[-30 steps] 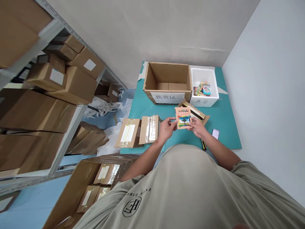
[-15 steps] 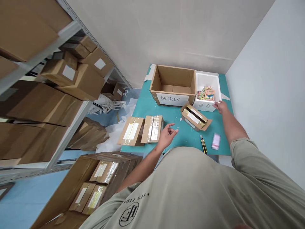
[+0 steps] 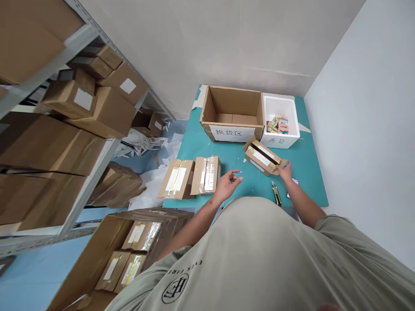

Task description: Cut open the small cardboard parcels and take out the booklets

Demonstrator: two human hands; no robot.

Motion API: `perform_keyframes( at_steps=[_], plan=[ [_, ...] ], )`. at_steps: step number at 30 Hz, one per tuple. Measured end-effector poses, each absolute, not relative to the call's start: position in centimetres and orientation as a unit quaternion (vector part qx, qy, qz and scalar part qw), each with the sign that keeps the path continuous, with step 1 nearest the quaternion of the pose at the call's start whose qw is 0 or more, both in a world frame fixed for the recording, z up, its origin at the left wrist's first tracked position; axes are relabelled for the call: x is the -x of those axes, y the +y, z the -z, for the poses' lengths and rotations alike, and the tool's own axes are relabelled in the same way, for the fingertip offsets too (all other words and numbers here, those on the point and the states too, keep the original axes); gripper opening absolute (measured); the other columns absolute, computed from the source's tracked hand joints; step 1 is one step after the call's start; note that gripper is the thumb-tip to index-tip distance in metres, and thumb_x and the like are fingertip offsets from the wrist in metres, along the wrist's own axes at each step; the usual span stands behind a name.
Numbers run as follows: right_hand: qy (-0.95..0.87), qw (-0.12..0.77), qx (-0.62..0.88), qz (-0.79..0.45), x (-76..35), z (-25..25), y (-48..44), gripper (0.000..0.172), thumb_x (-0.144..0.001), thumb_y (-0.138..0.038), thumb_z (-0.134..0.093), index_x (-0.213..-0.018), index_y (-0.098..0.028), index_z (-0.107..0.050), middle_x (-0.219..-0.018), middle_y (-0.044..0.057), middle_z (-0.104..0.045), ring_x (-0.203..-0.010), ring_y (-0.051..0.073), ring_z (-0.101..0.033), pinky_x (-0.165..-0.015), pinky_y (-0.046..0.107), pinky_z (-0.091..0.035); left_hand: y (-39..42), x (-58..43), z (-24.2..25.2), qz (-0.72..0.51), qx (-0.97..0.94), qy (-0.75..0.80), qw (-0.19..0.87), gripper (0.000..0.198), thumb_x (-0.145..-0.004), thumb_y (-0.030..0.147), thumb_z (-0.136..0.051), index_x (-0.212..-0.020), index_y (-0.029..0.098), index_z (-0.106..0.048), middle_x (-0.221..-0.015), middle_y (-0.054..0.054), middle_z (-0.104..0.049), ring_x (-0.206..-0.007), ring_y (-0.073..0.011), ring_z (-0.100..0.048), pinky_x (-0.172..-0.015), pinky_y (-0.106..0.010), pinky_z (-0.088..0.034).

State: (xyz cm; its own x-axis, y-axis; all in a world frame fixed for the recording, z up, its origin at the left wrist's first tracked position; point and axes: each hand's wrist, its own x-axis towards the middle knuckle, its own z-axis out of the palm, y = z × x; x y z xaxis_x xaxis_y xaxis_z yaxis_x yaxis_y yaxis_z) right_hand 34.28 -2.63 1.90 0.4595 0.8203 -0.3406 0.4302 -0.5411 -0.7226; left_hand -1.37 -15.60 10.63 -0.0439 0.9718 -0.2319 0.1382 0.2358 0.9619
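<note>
A small cardboard box [image 3: 261, 160] lies tilted across the green table [image 3: 253, 188], its top tape slit and its end flaps sticking out. My right hand [image 3: 285, 170] is at its right end, fingers closed on the flap there. To the left, my left hand [image 3: 228, 183] hovers open with thumb and fingers apart, holding nothing. Close to that hand stands a taped carton [image 3: 205, 175], with a second taped carton [image 3: 177, 178] beside it. A yellow and black box cutter [image 3: 276, 193] rests near the front edge, next to a phone-like item [image 3: 294, 182] partly covered by my right forearm.
A large open carton [image 3: 236, 133] with a Chinese label stands at the back. Beside it, a white foam box [image 3: 280, 140] holds several colourful small packs [image 3: 281, 125]. Shelves of cartons [image 3: 106, 110] line the left; a big open carton [image 3: 89, 259] with taped boxes stands below the table.
My right hand has moved from the foam box down and left to the small box's end flap. Another colourful pack arrangement shows in the foam box. My left hand stays put.
</note>
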Motion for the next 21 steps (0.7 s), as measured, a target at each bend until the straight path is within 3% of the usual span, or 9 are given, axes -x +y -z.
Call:
perform_keyframes(
  at_steps=[4,9,15,18,21],
  plan=[
    [-0.274,0.333,0.758,-0.489,-32.2,-0.4,-4.4,0.063,-0.096,-0.032,-0.086,-0.155,-0.021,-0.066,-0.146,0.016,-0.083,-0.120,0.030,-0.086,-0.078,0.034,-0.074,-15.1,1.2,-10.4,-0.377,-0.505,0.583,0.512,0.057,-0.094,0.061,-0.083,-0.135,0.021,-0.079,-0.091,-0.002,-0.080,-0.091,-0.0246,-0.078,-0.095,-0.041,-0.063],
    [-0.230,0.381,0.724,-0.527,-31.8,-0.9,-3.6,0.031,-0.097,-0.020,-0.083,-0.127,-0.018,-0.077,-0.127,0.014,-0.089,-0.106,0.026,-0.088,-0.076,0.032,-0.075,-12.9,0.8,-9.7,-0.325,-0.575,0.581,0.476,0.054,-0.102,0.055,-0.079,-0.145,0.021,-0.076,-0.103,-0.006,-0.084,-0.099,-0.0270,-0.081,-0.095,-0.041,-0.065],
    [-0.260,0.378,0.663,-0.591,-31.8,-1.1,-6.3,0.025,-0.095,-0.019,-0.087,-0.119,-0.020,-0.079,-0.124,0.012,-0.090,-0.106,0.027,-0.089,-0.078,0.035,-0.078,-8.8,-1.6,-8.2,-0.223,-0.730,0.584,0.277,0.040,-0.111,0.038,-0.072,-0.145,0.019,-0.079,-0.145,-0.019,-0.080,-0.137,-0.0378,-0.075,-0.119,-0.051,-0.058],
    [-0.264,0.372,0.651,-0.607,-31.3,-1.0,-7.7,0.026,-0.094,-0.021,-0.089,-0.118,-0.021,-0.078,-0.122,0.011,-0.090,-0.107,0.028,-0.089,-0.080,0.037,-0.078,-8.0,-2.9,-7.6,-0.134,-0.777,0.577,0.212,0.031,-0.114,0.034,-0.065,-0.133,0.018,-0.084,-0.144,-0.021,-0.080,-0.140,-0.0409,-0.073,-0.124,-0.055,-0.052],
    [-0.253,0.377,0.654,-0.605,-30.8,-0.9,-8.6,0.028,-0.092,-0.022,-0.089,-0.118,-0.022,-0.077,-0.122,0.011,-0.090,-0.106,0.028,-0.089,-0.082,0.040,-0.079,-8.1,-3.2,-7.1,-0.122,-0.779,0.590,0.173,0.038,-0.117,0.037,-0.060,-0.141,0.018,-0.082,-0.153,-0.023,-0.077,-0.153,-0.0424,-0.065,-0.132,-0.058,-0.044]
  ],
)
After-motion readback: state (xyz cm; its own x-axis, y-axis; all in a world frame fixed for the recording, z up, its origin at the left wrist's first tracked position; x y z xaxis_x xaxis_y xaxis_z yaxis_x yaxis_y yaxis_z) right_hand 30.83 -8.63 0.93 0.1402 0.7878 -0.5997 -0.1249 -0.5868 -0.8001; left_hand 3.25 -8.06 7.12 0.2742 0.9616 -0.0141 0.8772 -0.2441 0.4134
